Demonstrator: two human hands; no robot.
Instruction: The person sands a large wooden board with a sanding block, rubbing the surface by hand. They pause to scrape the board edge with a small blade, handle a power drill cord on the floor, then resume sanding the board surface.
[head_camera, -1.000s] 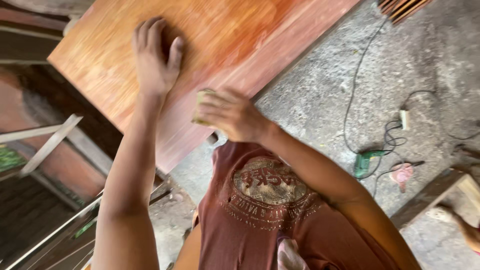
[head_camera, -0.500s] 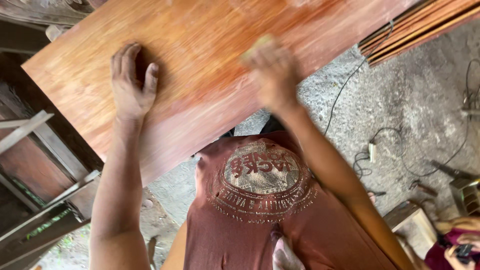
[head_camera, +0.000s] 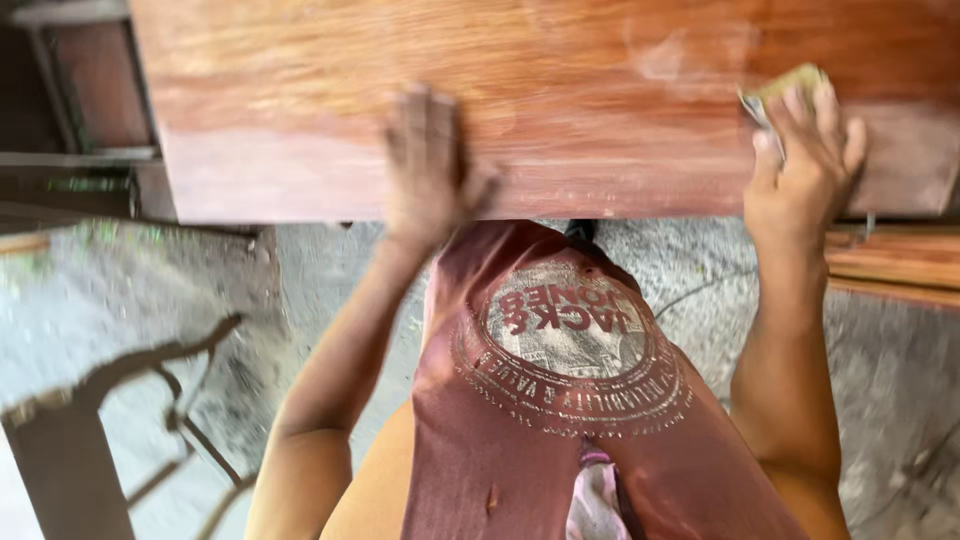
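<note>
The reddish-brown wooden panel (head_camera: 560, 100) fills the top of the head view, lying flat and broad with its near edge just in front of the person's torso; pale dusty patches cloud its surface toward the right. It looks stiff and heavy, a rigid sheet that would not flex under a palm, and its face seems smooth enough to let a hand slide, so any lifting would best be done at the edges with both hands well apart rather than from the middle. The left hand (head_camera: 428, 165) lies flat on the panel near its front edge, fingers straight and spread a little, an open grip that closes on nothing and only presses down on the wood. The right hand (head_camera: 805, 165) is at the panel's right part, fingers curled over a small yellowish sanding pad (head_camera: 785, 85), which it pins against the surface; the pad looks light and soft, easily kept in place by fingertip pressure. Planks (head_camera: 890, 260) lie just beside that hand, below the panel's edge, above the rough concrete floor (head_camera: 130, 300).
</note>
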